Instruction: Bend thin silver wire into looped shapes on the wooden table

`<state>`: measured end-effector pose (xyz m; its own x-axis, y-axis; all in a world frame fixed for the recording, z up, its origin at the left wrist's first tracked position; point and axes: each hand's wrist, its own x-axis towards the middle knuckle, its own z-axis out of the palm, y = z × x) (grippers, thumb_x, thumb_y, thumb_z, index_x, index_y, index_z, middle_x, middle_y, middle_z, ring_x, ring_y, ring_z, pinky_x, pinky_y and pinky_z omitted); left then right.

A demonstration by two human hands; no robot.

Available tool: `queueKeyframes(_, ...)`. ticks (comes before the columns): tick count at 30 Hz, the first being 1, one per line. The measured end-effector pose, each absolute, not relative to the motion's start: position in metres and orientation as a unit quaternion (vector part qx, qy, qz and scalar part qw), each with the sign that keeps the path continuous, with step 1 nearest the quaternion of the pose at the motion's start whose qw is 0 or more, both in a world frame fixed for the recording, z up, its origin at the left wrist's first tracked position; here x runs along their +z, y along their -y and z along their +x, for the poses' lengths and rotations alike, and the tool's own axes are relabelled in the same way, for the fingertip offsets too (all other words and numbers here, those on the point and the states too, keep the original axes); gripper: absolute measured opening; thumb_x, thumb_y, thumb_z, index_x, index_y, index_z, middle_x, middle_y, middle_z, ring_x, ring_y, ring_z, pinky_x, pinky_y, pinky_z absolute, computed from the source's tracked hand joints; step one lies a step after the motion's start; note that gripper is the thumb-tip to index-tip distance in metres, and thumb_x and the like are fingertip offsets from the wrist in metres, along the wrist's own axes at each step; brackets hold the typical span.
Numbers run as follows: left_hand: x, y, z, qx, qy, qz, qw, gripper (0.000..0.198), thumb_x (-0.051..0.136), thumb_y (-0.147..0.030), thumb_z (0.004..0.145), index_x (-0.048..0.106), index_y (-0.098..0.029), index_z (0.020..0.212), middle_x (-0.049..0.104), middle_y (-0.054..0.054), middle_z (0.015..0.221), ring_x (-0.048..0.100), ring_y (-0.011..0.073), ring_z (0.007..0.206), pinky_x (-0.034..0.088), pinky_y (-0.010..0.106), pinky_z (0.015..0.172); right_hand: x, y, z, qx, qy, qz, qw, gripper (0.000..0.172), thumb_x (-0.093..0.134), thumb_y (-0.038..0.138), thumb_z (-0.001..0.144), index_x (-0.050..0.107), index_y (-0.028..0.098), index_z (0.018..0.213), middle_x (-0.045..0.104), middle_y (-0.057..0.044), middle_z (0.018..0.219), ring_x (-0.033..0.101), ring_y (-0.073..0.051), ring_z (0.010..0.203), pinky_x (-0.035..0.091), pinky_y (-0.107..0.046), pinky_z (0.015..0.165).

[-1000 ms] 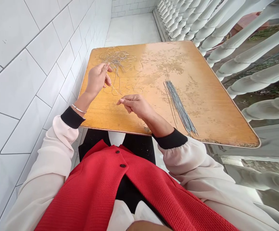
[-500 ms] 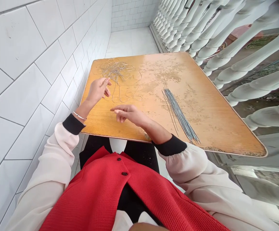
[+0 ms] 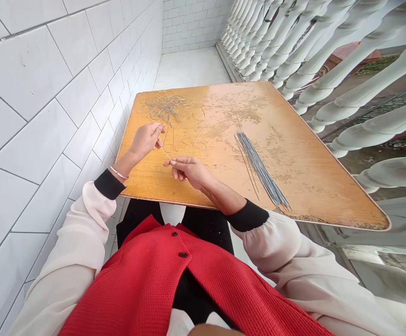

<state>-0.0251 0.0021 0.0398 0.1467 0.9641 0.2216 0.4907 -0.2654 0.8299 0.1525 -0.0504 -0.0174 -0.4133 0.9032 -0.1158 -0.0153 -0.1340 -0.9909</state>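
- Head view: my left hand (image 3: 147,138) and right hand (image 3: 189,170) sit near each other over the near left part of the worn orange-brown wooden tabletop (image 3: 311,177); they do not touch, but a thin pale wire strand (image 3: 164,150) joins them; each hand is pinched shut on it between thumb and fingertips, and it slants from one to the other just above the wood.
- Step, as I judge it: one strand is singled out and held stretched between both hands; the tangled heap of thin pale wires (image 3: 166,106) lies towards the far left corner, beyond the left hand; a few loose curled wires (image 3: 192,140) lie between heap and hands; the bundle of straight grey metal rods (image 3: 261,169) lies well to the right of the right hand, with no hand on it.
- Next move, to my mind, calls for a firm pinch at both ends and an even pull; so fine a strand could easily slip.
- Hard to make out: the strand nearly vanishes against the wood; I cannot tell whether it trails back into the heap or ends at the left fingers; the fingers hide the exact contact at both ends; my right forearm covers part of the table's near edge; the white tiled wall (image 3: 49,93) and the white stone balusters (image 3: 329,56) are cut off by the frame.
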Motion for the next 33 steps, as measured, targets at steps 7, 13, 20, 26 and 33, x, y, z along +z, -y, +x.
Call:
queueKeyframes(7,0.049,-0.004,-0.024,0.381,-0.555,0.679,0.293,0.036,0.049,-0.042,0.104,0.060,-0.020,0.078,0.055,-0.004,0.045,0.060,0.0110,0.046,0.043,0.021,0.053,-0.024,0.057,0.158,0.626,0.562,-0.440,0.314,0.033,0.066,0.043,0.079,0.072,0.013,0.092,0.052,0.004,0.043,0.023,-0.007,0.040,0.014,-0.029,0.048)
queueKeyframes(13,0.048,-0.006,-0.019,0.423,-0.551,0.632,0.344,0.046,0.042,-0.056,0.104,0.057,-0.022,0.076,0.058,-0.002,0.047,0.063,0.0134,0.051,0.043,0.026,0.054,-0.028,0.059,0.163,0.556,0.621,-0.455,0.311,0.037,0.062,0.044,0.082,0.076,0.013,0.096,0.052,0.004,0.045,0.033,-0.010,0.046,0.025,-0.028,0.053)
queueKeyframes(20,0.043,-0.011,-0.027,0.464,-0.563,0.561,0.391,0.059,0.032,-0.069,0.101,0.056,-0.021,0.075,0.065,0.002,0.054,0.068,0.0143,0.056,0.042,0.027,0.055,-0.039,0.059,0.170,0.512,0.639,-0.482,0.312,0.039,0.058,0.045,0.087,0.076,0.013,0.099,0.056,0.003,0.048,0.036,-0.011,0.045,0.029,-0.028,0.050)
queueKeyframes(26,0.039,-0.021,-0.042,0.477,-0.567,0.554,0.379,0.059,0.030,-0.070,0.101,0.056,-0.022,0.078,0.066,0.004,0.057,0.073,0.0177,0.070,0.047,0.030,0.064,-0.041,0.064,0.175,0.542,0.624,-0.474,0.303,0.034,0.061,0.043,0.086,0.073,0.013,0.093,0.059,0.001,0.050,0.036,-0.009,0.039,0.026,-0.027,0.046)
queueKeyframes(33,0.038,-0.013,-0.044,0.481,-0.574,0.596,0.290,0.049,0.037,-0.061,0.103,0.054,-0.021,0.081,0.053,-0.002,0.051,0.060,0.0144,0.052,0.042,0.028,0.062,-0.034,0.055,0.194,0.442,0.639,-0.500,0.383,0.054,0.072,0.052,0.081,0.070,0.016,0.122,0.076,-0.013,0.097,0.067,-0.024,0.081,0.052,-0.038,0.073)
